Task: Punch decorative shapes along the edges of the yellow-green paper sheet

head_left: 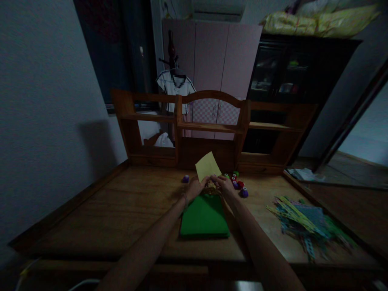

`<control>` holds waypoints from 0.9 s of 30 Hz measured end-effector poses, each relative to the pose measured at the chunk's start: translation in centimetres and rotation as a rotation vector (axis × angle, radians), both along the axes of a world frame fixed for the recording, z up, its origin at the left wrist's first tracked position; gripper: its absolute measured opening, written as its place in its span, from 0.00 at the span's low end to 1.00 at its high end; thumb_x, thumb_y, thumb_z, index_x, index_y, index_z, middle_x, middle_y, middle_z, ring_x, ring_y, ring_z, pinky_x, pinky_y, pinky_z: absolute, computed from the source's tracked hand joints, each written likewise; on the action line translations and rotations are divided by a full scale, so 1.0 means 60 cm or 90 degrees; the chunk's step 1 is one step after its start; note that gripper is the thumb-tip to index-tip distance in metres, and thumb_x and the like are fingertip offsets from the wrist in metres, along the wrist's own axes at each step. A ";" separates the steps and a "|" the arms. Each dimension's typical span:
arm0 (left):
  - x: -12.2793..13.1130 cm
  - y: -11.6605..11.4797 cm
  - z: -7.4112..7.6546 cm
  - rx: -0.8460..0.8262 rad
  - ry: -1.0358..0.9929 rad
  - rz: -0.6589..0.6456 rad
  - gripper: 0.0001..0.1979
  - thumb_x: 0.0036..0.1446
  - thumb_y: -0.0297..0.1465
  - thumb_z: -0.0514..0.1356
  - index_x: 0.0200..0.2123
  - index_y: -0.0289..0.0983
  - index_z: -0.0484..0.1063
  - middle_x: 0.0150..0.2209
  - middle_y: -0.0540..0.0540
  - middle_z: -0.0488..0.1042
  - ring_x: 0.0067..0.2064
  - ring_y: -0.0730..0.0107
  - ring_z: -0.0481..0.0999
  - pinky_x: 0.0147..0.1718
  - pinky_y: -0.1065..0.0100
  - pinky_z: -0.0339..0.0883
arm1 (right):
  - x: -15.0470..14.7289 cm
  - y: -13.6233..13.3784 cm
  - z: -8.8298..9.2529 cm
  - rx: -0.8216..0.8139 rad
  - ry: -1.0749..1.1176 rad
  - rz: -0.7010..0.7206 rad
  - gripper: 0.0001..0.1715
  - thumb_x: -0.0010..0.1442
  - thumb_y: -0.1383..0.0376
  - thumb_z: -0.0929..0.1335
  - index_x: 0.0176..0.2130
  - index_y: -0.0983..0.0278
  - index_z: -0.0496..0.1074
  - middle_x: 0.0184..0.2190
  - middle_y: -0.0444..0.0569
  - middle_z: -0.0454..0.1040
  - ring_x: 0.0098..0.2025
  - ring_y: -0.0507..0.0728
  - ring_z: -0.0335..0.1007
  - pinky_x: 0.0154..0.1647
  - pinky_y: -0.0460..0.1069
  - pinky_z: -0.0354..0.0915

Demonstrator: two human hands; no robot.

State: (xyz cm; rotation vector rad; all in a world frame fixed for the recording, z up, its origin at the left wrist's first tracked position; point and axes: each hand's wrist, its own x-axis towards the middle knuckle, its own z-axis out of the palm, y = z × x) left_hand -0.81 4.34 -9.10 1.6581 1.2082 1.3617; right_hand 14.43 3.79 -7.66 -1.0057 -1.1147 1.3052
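Desk of brown wood point(136, 202) carries a matte green rectangular slab point(204, 218), lying flat. Beyond the slab stands an open wooden shelf unit with an arched top rail point(212, 126). Well to the slab's right sprawls a loose heap of yellow, blue and green strips point(306, 220). Past the slab's far edge, the left hand point(195, 188) pinches a pale yellow sheet of paper point(207, 165), raised and tilted. The right hand point(224, 184) has fingers bent by its lower edge; whether they grip it, I cannot tell. Between the hands, a brown object point(212, 190) at the slab's far edge is partly blocked from sight. Beyond the slab sit small purple, red and green pieces point(244, 193) to the right and one purple piece point(186, 179) to the left.
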 end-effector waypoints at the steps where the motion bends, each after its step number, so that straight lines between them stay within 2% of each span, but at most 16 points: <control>1: -0.001 0.000 0.000 -0.003 0.009 0.005 0.20 0.56 0.42 0.57 0.42 0.32 0.75 0.45 0.39 0.76 0.47 0.61 0.75 0.46 0.66 0.67 | -0.001 -0.003 0.002 0.001 -0.003 0.007 0.22 0.39 0.52 0.76 0.23 0.65 0.69 0.15 0.39 0.63 0.16 0.46 0.55 0.16 0.44 0.49; 4: -0.004 0.004 0.000 0.003 0.030 0.025 0.20 0.57 0.42 0.55 0.42 0.32 0.75 0.44 0.39 0.77 0.46 0.62 0.76 0.44 0.68 0.68 | -0.006 -0.007 0.003 0.004 -0.004 0.002 0.21 0.41 0.52 0.75 0.29 0.64 0.73 0.22 0.41 0.69 0.21 0.48 0.62 0.20 0.42 0.55; 8: -0.011 0.012 -0.003 0.021 0.044 0.062 0.19 0.58 0.42 0.55 0.40 0.33 0.76 0.41 0.39 0.78 0.43 0.62 0.77 0.40 0.69 0.68 | -0.007 0.002 -0.005 -0.015 0.001 -0.013 0.23 0.43 0.50 0.74 0.34 0.63 0.75 0.25 0.45 0.73 0.23 0.50 0.66 0.19 0.43 0.57; 13: -0.019 0.018 -0.004 -0.016 0.041 0.080 0.23 0.58 0.46 0.53 0.32 0.32 0.77 0.30 0.40 0.79 0.31 0.65 0.78 0.29 0.71 0.68 | 0.003 0.017 -0.015 -0.014 0.065 -0.061 0.25 0.45 0.47 0.72 0.33 0.64 0.74 0.31 0.50 0.75 0.26 0.53 0.69 0.19 0.44 0.60; 16: -0.021 0.020 -0.008 -0.043 0.008 0.076 0.24 0.57 0.47 0.53 0.31 0.32 0.76 0.27 0.42 0.78 0.24 0.71 0.75 0.24 0.73 0.65 | 0.007 0.021 -0.014 -0.042 0.087 -0.077 0.26 0.46 0.45 0.71 0.32 0.65 0.74 0.30 0.51 0.76 0.25 0.52 0.69 0.18 0.44 0.60; 20: -0.020 0.027 -0.017 -0.042 -0.023 0.062 0.25 0.57 0.48 0.52 0.33 0.31 0.75 0.27 0.43 0.77 0.20 0.75 0.72 0.19 0.75 0.62 | 0.007 0.025 -0.007 -0.084 0.108 -0.085 0.26 0.47 0.44 0.70 0.30 0.65 0.73 0.27 0.51 0.75 0.22 0.51 0.68 0.18 0.44 0.61; 27: -0.020 0.039 -0.027 -0.043 -0.065 0.059 0.23 0.56 0.47 0.54 0.34 0.30 0.74 0.29 0.41 0.77 0.22 0.74 0.73 0.20 0.76 0.65 | 0.004 0.026 -0.005 -0.077 0.119 -0.065 0.29 0.50 0.41 0.67 0.28 0.65 0.73 0.25 0.51 0.75 0.21 0.50 0.66 0.18 0.44 0.61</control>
